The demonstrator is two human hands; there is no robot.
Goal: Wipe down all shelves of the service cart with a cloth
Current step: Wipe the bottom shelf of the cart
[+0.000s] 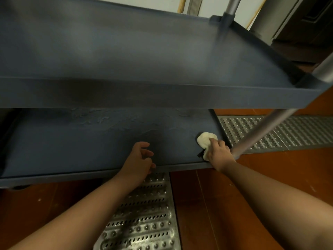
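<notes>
The right hand (219,153) is gripping the cloth (206,139), wiping the lower shelf's (90,141) front right corner; the left hand (139,160) is hovering loose; next, probably sweeping leftward.

Left hand (139,159) loose, right hand (217,153) clenched

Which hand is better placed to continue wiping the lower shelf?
Right. The right hand already grips the cloth on the lower shelf, near its right corner. The left hand holds nothing.
</notes>
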